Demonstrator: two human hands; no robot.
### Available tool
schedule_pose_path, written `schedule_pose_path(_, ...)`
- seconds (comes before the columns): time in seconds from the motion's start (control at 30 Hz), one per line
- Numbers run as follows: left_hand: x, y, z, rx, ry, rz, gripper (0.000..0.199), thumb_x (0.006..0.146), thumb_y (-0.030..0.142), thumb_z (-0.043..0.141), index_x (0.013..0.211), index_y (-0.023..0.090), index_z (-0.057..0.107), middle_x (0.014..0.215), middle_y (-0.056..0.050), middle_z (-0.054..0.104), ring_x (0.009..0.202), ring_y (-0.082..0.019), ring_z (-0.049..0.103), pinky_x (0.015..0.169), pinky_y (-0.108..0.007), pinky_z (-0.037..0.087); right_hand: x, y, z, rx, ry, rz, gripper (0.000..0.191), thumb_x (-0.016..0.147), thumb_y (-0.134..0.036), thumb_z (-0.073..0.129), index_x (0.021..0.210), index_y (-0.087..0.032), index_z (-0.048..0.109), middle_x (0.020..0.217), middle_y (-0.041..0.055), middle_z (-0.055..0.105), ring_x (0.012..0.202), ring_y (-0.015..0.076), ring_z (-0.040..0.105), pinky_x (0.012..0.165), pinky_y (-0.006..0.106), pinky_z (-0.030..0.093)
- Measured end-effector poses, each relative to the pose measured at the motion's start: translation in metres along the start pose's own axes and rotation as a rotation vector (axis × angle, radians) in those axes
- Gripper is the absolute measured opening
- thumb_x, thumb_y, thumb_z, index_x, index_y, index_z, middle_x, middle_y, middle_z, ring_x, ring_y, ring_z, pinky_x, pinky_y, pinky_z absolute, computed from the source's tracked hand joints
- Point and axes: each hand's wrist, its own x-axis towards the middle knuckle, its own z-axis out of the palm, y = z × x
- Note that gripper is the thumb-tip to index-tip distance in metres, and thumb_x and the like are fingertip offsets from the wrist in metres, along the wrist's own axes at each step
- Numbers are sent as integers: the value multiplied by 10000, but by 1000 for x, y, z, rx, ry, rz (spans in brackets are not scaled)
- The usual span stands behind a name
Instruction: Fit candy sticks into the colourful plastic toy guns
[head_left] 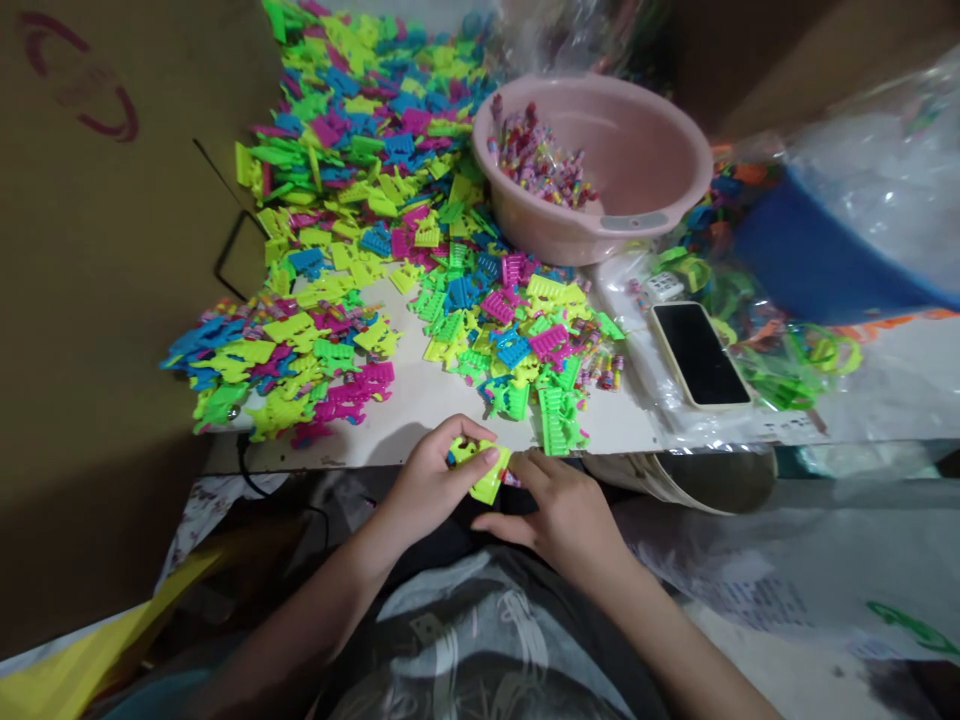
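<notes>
My left hand (442, 478) is closed on a yellow-green plastic piece (489, 484), its thumb pressed across the top. A bit of blue shows beside the fingers. My right hand (562, 500) is at the piece's right edge, fingers stretched toward it and thumb apart below. By those fingertips is a small pinkish thing (511, 479), mostly covered. Just beyond the hands, a green slotted plastic piece (553, 420) lies at the table's front edge. Similar pieces in yellow, pink, blue and green make a loose pile (510, 330) behind it.
A smaller pile (292, 370) lies left; a large heap (375, 110) fills the back. The pink basin (637, 130) contains small colourful pieces. A phone (701, 355) rests on plastic wrap at right, near a blue container (832, 260). A cardboard box (112, 300) walls the left; a bucket (720, 480) stands below.
</notes>
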Motion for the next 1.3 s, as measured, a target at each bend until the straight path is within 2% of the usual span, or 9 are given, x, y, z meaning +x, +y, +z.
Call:
schedule_pose_path(0.1,10,4,-33,246,232,80,157,821,342,580,888,207,624,917,-24,685,916,-209,627,799,-304,481,6,29,-20,-6,50,112,738,729,-713,607,1243,-188,542,1025,145,661,906,309,640,752,410,507)
schedule_pose_path(0.27,25,15,-116,702,824,228,319,933,317,407,1169,205,589,1191,-12,639,1156,-264,566,932,-455,439,5,106,-34,-197,146,338,396,945,-459,421,1099,-172,647,983,154,638,873,296,633,765,428,505)
schedule_pose_path(0.47,38,12,-179,1005,855,306,348,898,329,417,1152,203,618,1302,-111,595,1268,-368,488,1027,-655,316,6,127,-17,-184,56,287,315,929,-398,448,1071,-201,648,1011,124,631,854,261,631,748,385,500)
schedule_pose_path(0.6,48,-8,-150,972,685,423,371,839,356,535,1197,268,578,1378,-16,516,1296,-369,449,1085,-593,283,11,116,-12,-123,97,334,350,912,-381,456,1155,-168,589,993,128,635,875,278,626,738,387,495)
schedule_pose_path(0.7,55,-22,-91,786,373,501,245,868,302,505,1056,224,642,1119,-51,655,1107,-268,596,991,-437,459,16,114,-11,-78,89,325,347,900,-325,446,1195,-185,563,1011,120,635,859,263,627,718,371,489)
schedule_pose_path(0.8,61,-28,-28,754,53,422,281,896,277,497,1143,214,615,1193,-81,635,1120,-246,583,974,-410,474,21,115,-13,-38,54,337,298,907,-313,437,1156,-204,560,963,89,646,813,233,629,685,331,472)
schedule_pose_path(0.9,65,-27,11,787,-8,357,387,872,254,568,1254,194,562,1266,-117,598,1179,-275,539,1004,-443,441,24,115,-17,-80,7,371,255,923,-348,437,1082,-196,565,899,76,653,752,218,623,638,308,441)
schedule_pose_path(1.13,66,-27,16,786,10,274,408,811,215,653,1213,205,591,1178,-119,614,1157,-319,499,974,-484,407,29,117,-22,-174,-125,203,288,968,-395,383,985,-214,606,899,73,637,790,209,620,644,291,416)
schedule_pose_path(1.3,68,-35,12,427,36,272,150,776,207,651,925,202,651,916,-52,612,960,-242,565,888,-376,439,27,118,-15,-129,127,380,252,908,-451,471,801,-224,498,622,10,554,533,187,531,486,281,327)
